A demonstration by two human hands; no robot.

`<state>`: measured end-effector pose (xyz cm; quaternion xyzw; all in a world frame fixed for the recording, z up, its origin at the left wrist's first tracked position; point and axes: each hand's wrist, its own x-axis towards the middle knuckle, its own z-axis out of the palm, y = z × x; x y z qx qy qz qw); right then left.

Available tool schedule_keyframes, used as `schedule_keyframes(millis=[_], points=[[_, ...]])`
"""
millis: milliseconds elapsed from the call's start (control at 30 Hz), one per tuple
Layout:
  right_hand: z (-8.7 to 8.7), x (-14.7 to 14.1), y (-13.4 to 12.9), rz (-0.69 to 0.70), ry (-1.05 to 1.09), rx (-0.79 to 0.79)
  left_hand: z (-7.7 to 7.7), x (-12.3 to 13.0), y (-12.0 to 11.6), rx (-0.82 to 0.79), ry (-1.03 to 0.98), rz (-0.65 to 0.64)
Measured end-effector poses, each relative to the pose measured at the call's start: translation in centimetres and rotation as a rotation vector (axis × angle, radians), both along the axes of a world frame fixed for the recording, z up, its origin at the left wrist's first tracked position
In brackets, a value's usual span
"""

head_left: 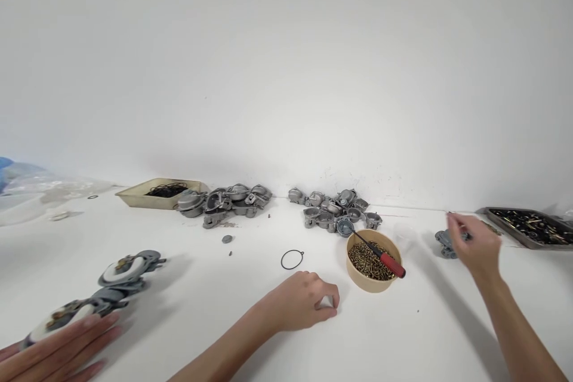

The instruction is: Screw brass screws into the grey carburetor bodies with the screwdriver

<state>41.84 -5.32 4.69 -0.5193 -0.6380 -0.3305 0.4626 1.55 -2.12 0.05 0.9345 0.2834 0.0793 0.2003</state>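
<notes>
My left hand (307, 304) rests on the white table with its fingers curled, index finger and thumb close together. Whether something small is between them, I cannot tell. A thin black rubber ring (292, 259) lies flat just beyond it. My right hand (477, 245) is closed at the right, over or beside a grey metal part (445, 243), which it partly hides. A tiny dark tip shows at its fingertips, too small to name. Between my hands stands a tan bowl (371, 283) of small brass-coloured screws (369, 259), with a red-handled screwdriver (391, 264) lying across it.
At lower left, another person's hand (67, 349) touches grey assemblies with white rings (123, 271). Grey metal housings (237, 197) and grey cups (329, 212) are piled near the wall. A beige tray (138, 194) holds black rings; a dark tray (532, 233) holds small black and brass parts.
</notes>
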Motion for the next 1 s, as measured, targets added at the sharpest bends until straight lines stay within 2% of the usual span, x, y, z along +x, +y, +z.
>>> schedule_keyframes(millis=[100, 167, 233, 300, 433, 667, 733, 800, 900, 933, 967, 1000], points=[[-1.2, -6.1, 0.2, 0.245, -0.196, -0.16, 0.1, 0.0, 0.0, -0.013, 0.008, 0.01], [-2.3, -9.5, 0.2, 0.32, -0.26, -0.255, 0.1, 0.0, -0.1, -0.012, 0.018, 0.013], [-3.3, -11.6, 0.2, 0.374, -0.262, -0.378, 0.2, 0.0, -0.1, -0.015, 0.033, 0.014], [-4.0, -12.3, 0.1, 0.394, -0.226, -0.489, 0.3, 0.0, -0.1, -0.022, 0.044, 0.017], [-4.2, -11.1, 0.1, 0.365, -0.165, -0.606, 0.4, 0.0, -0.1, -0.04, 0.057, 0.023], [-4.0, -10.7, 0.4, 0.388, -0.152, -0.595, 0.7, 0.1, -0.2, -0.058, 0.064, 0.02], [-3.5, -9.6, 0.6, 0.393, -0.135, -0.526, 0.6, 0.1, -0.2, -0.055, 0.059, 0.014], [-2.5, -6.8, 0.5, 0.333, -0.056, -0.406, 0.4, 0.0, -0.1, -0.046, 0.051, 0.014], [-0.7, 0.2, -0.4, 0.058, 0.214, -0.141, 0.3, -0.1, -0.1, -0.042, 0.047, 0.015], [-0.3, 2.8, -0.8, -0.146, 0.366, -0.077, 0.4, -0.1, 0.0, -0.042, 0.047, 0.014], [0.0, 5.3, -1.3, -0.326, 0.486, -0.096, 0.4, 0.0, 0.0, -0.043, 0.047, 0.014], [0.1, 7.6, -1.7, -0.408, 0.545, -0.122, 0.4, 0.0, 0.0, -0.044, 0.048, 0.015]])
